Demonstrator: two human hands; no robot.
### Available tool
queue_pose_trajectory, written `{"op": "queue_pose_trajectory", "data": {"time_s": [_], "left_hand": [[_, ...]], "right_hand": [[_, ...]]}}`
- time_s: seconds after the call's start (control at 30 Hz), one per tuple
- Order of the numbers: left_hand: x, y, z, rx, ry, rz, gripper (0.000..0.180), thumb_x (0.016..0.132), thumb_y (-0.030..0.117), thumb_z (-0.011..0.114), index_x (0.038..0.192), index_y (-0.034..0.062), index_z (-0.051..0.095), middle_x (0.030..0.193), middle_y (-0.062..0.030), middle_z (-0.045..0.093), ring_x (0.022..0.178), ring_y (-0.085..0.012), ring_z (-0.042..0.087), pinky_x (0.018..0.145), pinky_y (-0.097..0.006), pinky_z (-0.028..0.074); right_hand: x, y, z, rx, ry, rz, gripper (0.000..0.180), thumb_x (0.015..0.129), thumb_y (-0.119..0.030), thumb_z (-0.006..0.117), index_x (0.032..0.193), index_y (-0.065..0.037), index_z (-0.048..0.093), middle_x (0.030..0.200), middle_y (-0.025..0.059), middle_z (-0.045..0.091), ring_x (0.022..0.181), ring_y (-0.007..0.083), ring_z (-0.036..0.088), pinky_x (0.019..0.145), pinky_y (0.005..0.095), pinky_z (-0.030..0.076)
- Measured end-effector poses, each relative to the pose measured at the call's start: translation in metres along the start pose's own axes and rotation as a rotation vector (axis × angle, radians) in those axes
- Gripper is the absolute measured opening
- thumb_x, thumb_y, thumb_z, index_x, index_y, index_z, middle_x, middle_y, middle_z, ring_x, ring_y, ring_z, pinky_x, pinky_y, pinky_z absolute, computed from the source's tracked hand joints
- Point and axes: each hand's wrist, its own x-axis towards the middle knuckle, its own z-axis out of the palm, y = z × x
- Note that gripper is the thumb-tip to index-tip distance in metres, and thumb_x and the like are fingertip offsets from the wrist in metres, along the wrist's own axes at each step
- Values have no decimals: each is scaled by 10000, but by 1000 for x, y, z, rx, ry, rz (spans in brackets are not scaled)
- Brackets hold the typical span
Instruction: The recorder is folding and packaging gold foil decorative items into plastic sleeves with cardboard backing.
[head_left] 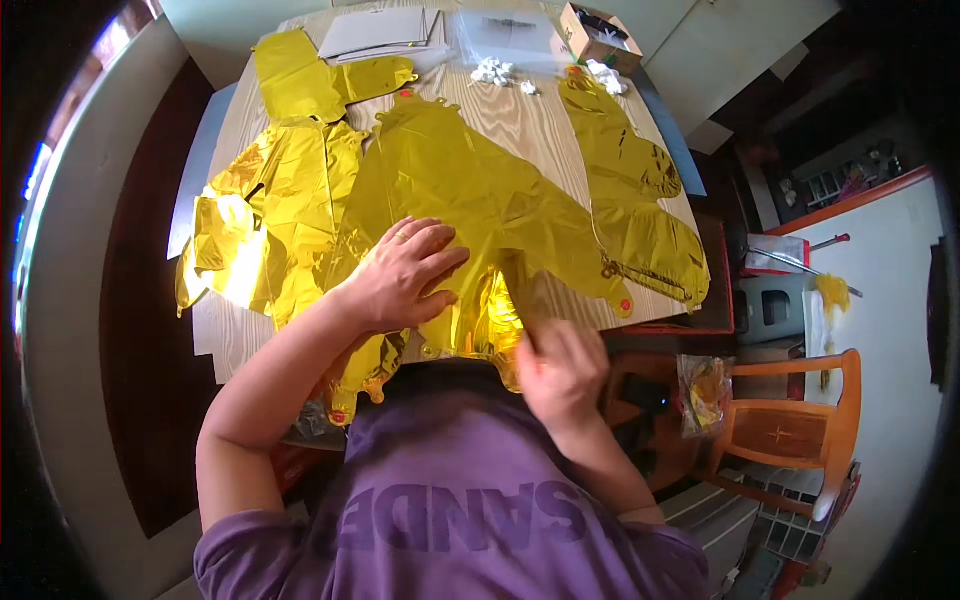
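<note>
A large flat gold foil balloon [450, 165] without air lies across the middle of the table, its near end hanging at the front edge by my shirt. My left hand [405, 275] rests on it, palm down, fingers spread and slightly bent. To the right, at the table's front edge, my right hand [565, 375] is closed and smeared by motion. From it a blurred brownish strip reaches up over the shiny, creased foil; its kind cannot be made out. More flat gold foil balloons lie at the left [295, 190] and the right [640, 190].
At the table's far side lie a stack of pale sheets [375, 32], a clear plastic sleeve [510, 40], crumpled white tissue [492, 71] and a cardboard box [600, 40] with dark items. A wooden chair [780, 435] stands to the right, a clear bag [705, 395] beside it.
</note>
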Motion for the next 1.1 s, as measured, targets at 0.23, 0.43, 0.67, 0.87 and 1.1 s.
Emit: {"op": "queue_pose_trajectory", "data": {"time_s": [0.23, 0.43, 0.67, 0.87, 1.1], "left_hand": [[-1, 0, -4, 6, -26, 11, 615, 780, 315, 720, 1343, 103, 589, 1345, -180, 534, 1308, -374, 484, 1140, -519, 348], [-2, -4, 3, 31, 0, 10, 556, 806, 283, 716, 1318, 88, 615, 1331, -184, 554, 1300, -388, 496, 1129, -512, 360], [-2, 0, 0, 23, -14, -19, 492, 844, 173, 655, 1328, 94, 612, 1354, -176, 550, 1324, -367, 489, 1142, -514, 349], [0, 2, -5, 26, -38, -29, 449, 882, 128, 614, 1330, 102, 615, 1355, -167, 553, 1329, -357, 489, 1147, -518, 344], [23, 0, -18, -58, 82, -13, 404, 882, 144, 679, 1278, 74, 636, 1308, -150, 604, 1285, -338, 537, 1132, -539, 363]], "right_hand": [[1, 0, 30, 111, -241, -382, 348, 806, -235, 721, 1085, -32, 675, 1027, 78, 677, 900, 238, 640, 832, 425, 471], [13, 56, -4, 459, -365, -269, 332, 915, -322, 684, 1152, -92, 724, 1241, 101, 699, 1190, 263, 643, 1100, 527, 402], [21, 72, 25, 129, -333, -355, 324, 906, -192, 695, 1205, -64, 697, 1316, 105, 662, 1248, 282, 595, 1121, 492, 384], [23, 72, 31, 98, -428, -396, 416, 903, -238, 695, 1266, -39, 654, 1400, 121, 594, 1318, 316, 523, 1165, 523, 312], [29, 75, 26, 89, -510, -382, 446, 906, -261, 686, 1296, -52, 636, 1419, 121, 568, 1363, 355, 460, 1189, 552, 261]]}}
